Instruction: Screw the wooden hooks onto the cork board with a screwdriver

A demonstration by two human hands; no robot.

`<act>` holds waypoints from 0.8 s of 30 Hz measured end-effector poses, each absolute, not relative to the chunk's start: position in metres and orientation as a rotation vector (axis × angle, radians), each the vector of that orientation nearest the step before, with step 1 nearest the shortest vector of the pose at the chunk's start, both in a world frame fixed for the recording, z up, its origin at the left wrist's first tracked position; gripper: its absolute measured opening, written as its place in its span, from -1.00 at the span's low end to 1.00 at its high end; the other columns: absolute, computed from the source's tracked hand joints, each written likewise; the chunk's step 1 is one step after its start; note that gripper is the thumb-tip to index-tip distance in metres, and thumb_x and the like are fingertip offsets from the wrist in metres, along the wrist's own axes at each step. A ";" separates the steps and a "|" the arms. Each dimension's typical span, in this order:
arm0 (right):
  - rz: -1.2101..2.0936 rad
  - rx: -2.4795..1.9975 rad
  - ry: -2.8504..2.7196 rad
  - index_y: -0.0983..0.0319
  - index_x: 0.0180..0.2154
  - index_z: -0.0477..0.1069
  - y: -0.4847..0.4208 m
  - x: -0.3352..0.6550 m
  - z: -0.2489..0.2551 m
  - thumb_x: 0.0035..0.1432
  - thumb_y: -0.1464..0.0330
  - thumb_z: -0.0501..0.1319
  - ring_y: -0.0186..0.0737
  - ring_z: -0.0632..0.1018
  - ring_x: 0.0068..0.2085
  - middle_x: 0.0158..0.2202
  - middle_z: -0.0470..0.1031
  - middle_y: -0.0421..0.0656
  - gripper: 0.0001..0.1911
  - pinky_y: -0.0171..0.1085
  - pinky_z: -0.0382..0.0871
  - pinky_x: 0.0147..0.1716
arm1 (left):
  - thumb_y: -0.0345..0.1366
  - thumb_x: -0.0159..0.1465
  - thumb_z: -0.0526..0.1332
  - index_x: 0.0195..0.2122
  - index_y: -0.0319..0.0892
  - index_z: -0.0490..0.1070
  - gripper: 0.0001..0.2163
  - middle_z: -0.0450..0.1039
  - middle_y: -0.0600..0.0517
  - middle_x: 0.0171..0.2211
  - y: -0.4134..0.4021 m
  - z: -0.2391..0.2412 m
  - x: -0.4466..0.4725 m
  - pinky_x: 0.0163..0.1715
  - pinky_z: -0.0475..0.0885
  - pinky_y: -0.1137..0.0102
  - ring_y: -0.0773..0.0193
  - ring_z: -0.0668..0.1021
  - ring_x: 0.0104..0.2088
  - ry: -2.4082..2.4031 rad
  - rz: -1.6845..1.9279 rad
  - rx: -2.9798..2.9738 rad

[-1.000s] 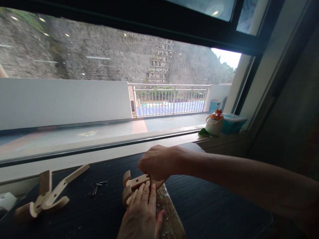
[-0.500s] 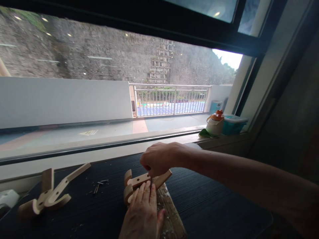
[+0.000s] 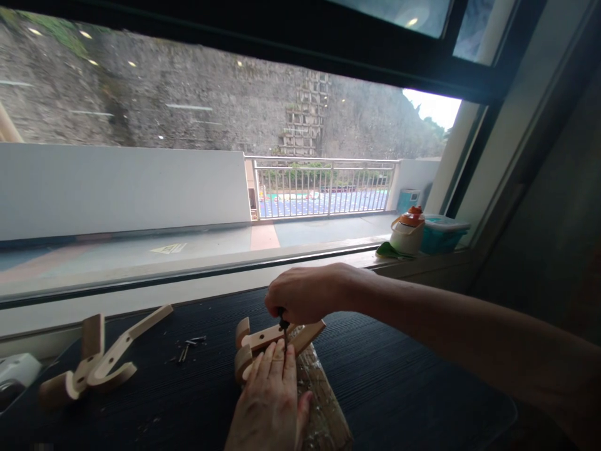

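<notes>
My right hand (image 3: 303, 293) is closed around a screwdriver (image 3: 284, 326), whose dark lower handle and thin shaft show below the fist. The shaft points down to the fingertips of my left hand (image 3: 270, 391). That hand lies flat, fingers stretched out, pressing on a light wooden hook (image 3: 244, 358) with a curved end. Beside it is another wooden hook (image 3: 263, 338) with dark holes. Both rest over a rough wooden block (image 3: 323, 394). The screwdriver's tip is hidden by my left fingers.
Left on the dark tabletop (image 3: 188, 407) lie a pair of wooden hooks (image 3: 107, 360) and several loose screws (image 3: 188, 347). A white bottle with an orange lid (image 3: 407, 233) and a teal box (image 3: 444, 235) stand on the sill by the window. A white object (image 3: 19, 373) sits at the left edge.
My right fist has turned and lifted slightly, so more of the screwdriver's handle and shaft shows. My left hand stays on the wooden hook. The view has shifted a little.
</notes>
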State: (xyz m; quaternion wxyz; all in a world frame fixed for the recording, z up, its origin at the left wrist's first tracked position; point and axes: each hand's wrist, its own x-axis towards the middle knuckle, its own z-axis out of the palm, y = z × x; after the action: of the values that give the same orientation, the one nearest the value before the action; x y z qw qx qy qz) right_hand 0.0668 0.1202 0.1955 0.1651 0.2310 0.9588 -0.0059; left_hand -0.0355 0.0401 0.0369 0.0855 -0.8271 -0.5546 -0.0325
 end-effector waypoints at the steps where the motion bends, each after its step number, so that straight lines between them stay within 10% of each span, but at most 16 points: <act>1: -0.012 0.662 2.732 0.38 -0.19 0.49 0.120 0.067 0.195 0.06 0.53 0.09 -0.38 0.34 -0.45 -0.32 0.52 -0.09 -0.71 -0.35 0.14 -0.47 | -0.16 0.22 0.03 0.12 -0.41 0.28 -0.48 0.25 -0.31 0.12 0.040 0.037 -0.035 0.05 0.36 0.11 -0.10 0.36 0.12 -1.657 -0.095 -2.471; 24: -0.183 0.770 2.925 0.32 -0.20 0.49 0.121 0.085 0.190 0.13 0.50 0.06 -0.34 0.42 -0.34 -0.25 0.53 -0.10 -0.73 -0.36 0.21 -0.37 | -0.18 0.21 0.03 0.12 -0.39 0.27 -0.49 0.25 -0.31 0.12 0.038 0.043 -0.034 0.06 0.34 0.14 -0.06 0.35 0.13 -1.651 -0.083 -2.474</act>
State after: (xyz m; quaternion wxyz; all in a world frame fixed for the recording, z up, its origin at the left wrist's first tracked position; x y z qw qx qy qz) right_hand 0.0853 0.1213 0.1895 0.0556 0.2538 0.9638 -0.0602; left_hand -0.0335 0.0377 0.0433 0.0831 -0.8286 -0.5530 -0.0277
